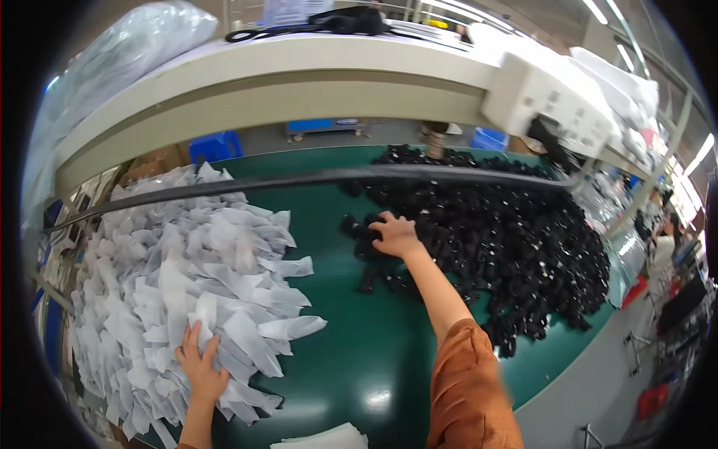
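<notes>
My left hand (202, 368) lies on the near right part of a large heap of whitish translucent sleeves or bags (161, 284), its fingers spread and touching them. My right hand (396, 235) reaches to the left edge of a wide heap of small shiny black parts (516, 247). Its fingers and thumb are apart around a black piece (359, 227), with no closed grip visible. What kind of part the black pieces are is too small to make out. Both heaps rest on a green tabletop (329, 374).
A stack of white sheets (320, 438) lies at the near edge. A dark bar (299, 179) crosses above the table, under a pale shelf (299, 71) with a white power strip (557, 105). A blue stool (215, 147) stands behind; a clear plastic bag (138, 41) hangs over the shelf's left end.
</notes>
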{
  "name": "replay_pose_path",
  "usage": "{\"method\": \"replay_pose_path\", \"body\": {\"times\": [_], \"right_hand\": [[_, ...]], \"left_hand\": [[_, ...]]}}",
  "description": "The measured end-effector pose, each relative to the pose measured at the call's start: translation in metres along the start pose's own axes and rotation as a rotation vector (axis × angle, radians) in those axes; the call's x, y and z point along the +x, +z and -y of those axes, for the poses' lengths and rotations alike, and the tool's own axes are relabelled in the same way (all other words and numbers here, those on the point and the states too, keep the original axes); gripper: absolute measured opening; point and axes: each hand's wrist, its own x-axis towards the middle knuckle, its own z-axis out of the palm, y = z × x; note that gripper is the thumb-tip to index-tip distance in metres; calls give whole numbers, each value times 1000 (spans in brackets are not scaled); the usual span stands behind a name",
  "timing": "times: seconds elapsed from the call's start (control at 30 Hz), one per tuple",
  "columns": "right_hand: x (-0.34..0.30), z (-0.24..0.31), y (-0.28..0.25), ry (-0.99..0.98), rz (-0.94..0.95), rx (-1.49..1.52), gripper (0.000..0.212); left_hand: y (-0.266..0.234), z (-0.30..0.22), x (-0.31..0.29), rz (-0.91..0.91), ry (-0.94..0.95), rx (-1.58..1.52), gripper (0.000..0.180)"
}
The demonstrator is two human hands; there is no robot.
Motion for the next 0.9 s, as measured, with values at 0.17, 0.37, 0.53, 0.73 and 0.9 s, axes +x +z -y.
{"method": "replay_pose_path", "body": {"times": [0.17, 0.37, 0.53, 0.73, 0.9], "right_hand": [[-94, 0, -4, -119, -93, 66, 38], [-165, -5, -46, -246, -37, 356, 55], [-100, -160, -91, 416, -359, -97, 70], [-68, -248, -45, 695, -195, -62, 77], [-88, -219, -23, 482, -252, -11, 60]], "left_hand": [[6, -2, 6, -37, 65, -31, 68], [4, 4, -3, -28, 56, 9, 63], [3, 5, -5, 1, 78, 5, 57], [6, 9, -11, 28, 46, 19, 56], [7, 5, -8, 4, 66, 57, 54]]}}
